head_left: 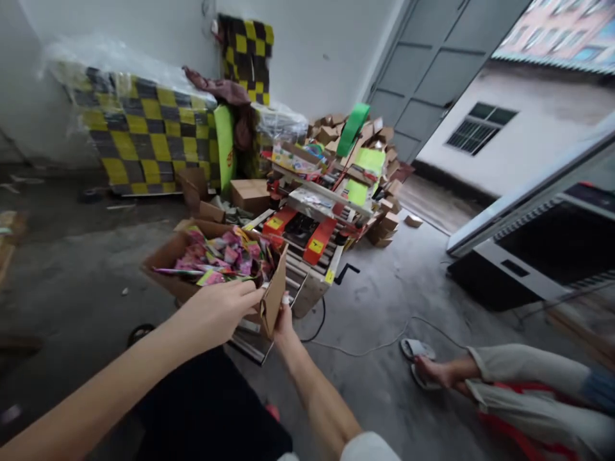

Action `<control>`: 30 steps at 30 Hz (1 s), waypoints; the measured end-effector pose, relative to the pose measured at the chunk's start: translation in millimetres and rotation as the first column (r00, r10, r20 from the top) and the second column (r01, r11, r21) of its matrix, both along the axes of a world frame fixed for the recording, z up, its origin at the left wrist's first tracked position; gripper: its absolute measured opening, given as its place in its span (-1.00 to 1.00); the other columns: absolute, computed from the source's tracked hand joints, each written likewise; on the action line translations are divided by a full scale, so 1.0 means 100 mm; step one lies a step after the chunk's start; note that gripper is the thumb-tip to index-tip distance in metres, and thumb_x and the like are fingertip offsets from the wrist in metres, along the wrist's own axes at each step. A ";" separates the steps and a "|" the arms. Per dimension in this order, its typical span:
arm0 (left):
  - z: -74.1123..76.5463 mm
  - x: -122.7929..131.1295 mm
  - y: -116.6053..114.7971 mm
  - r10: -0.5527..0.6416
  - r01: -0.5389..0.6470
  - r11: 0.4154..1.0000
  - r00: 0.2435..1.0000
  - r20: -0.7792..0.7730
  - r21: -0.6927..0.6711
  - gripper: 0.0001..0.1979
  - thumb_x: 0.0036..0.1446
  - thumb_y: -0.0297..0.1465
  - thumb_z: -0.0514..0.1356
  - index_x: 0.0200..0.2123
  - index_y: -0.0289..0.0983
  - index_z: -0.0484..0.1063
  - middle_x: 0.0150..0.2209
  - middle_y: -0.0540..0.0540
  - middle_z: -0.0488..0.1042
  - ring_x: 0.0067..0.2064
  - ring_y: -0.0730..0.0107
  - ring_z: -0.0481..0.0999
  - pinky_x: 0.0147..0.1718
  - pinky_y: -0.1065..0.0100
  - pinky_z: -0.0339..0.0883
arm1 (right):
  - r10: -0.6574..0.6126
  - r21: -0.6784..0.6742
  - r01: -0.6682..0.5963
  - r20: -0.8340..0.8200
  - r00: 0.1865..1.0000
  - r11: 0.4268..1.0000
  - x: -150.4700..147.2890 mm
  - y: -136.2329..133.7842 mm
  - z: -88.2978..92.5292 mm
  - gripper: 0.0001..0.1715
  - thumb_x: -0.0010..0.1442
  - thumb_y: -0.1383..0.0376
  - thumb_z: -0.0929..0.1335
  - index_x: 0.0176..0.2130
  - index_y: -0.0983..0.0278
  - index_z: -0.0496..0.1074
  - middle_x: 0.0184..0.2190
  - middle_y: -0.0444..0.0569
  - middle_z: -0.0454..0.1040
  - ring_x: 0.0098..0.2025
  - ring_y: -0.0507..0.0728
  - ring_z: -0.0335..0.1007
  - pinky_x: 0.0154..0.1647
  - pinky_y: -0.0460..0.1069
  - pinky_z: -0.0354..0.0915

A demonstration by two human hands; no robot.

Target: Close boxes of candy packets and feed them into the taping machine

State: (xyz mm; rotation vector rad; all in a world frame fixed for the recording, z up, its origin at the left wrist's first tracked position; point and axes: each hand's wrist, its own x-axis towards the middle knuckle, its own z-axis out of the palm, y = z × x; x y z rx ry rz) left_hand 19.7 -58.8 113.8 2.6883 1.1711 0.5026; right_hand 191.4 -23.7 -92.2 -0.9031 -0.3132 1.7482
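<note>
An open cardboard box [166,256] full of colourful packets [225,253], mostly pink and purple, stands at the front end of a roller machine [314,269]. My left hand [230,310] reaches over the box's near edge, its fingertips partly hidden behind a raised cardboard flap [275,291]; whether they hold anything does not show. On the flap's right side is my right hand [283,320], gripping the flap with the thumb up. Something small and white covers the thumb tip.
Beyond the machine lies a heap of small cartons [384,224]. Checkered wrapped bales [154,134] line the wall. A crank handle [346,274] sticks out at the machine's right; a cable [355,353] crosses the floor towards a seated person's legs [523,371].
</note>
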 end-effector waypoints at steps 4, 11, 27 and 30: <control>-0.34 0.55 0.21 0.012 -0.020 0.999 0.989 -0.149 -0.049 -0.66 0.28 -0.54 0.00 -0.02 -0.22 0.48 -0.16 -0.16 0.55 -0.08 0.16 0.59 -0.20 0.29 0.41 | 0.018 0.046 -0.033 0.286 0.958 0.998 0.48 0.14 -0.23 -0.20 -0.07 -0.42 0.34 -0.36 0.23 0.48 -0.40 0.07 0.55 -0.19 0.32 0.54 -0.21 0.18 0.51; -0.68 1.42 0.09 0.164 -0.216 0.944 0.962 -0.217 -0.247 -0.56 0.24 -0.61 -0.01 0.13 -0.36 0.42 -0.04 -0.34 0.54 -0.02 -0.02 0.60 -0.15 0.13 0.46 | -0.121 0.159 0.043 0.527 0.841 0.986 0.95 0.20 -0.05 -0.65 -0.07 -0.01 0.49 -0.43 0.18 0.47 -0.44 -0.07 0.53 -0.21 0.20 0.46 -0.09 0.05 0.45; -1.20 -0.19 -0.16 0.466 -0.638 0.765 0.645 0.605 0.091 -0.29 0.05 0.20 0.27 -0.04 -0.30 0.38 -0.25 -0.14 0.39 -0.26 0.10 0.46 -0.27 0.10 0.44 | -0.101 0.333 -0.225 0.732 0.674 0.916 1.51 0.15 0.52 -0.21 -0.06 -0.20 0.50 0.01 0.22 0.58 -0.04 0.04 0.60 -0.07 0.25 0.51 -0.10 0.07 0.43; -1.31 -0.29 -0.13 0.425 -0.451 0.885 0.676 0.602 -0.119 -0.45 0.15 0.05 0.28 -0.01 -0.26 0.37 -0.16 -0.11 0.40 -0.23 0.23 0.51 -0.20 0.18 0.48 | -0.104 0.338 -0.332 0.821 0.561 0.881 1.58 0.20 0.66 -0.29 -0.04 -0.17 0.51 -0.05 0.24 0.63 -0.07 0.05 0.61 -0.05 0.28 0.50 0.03 0.15 0.41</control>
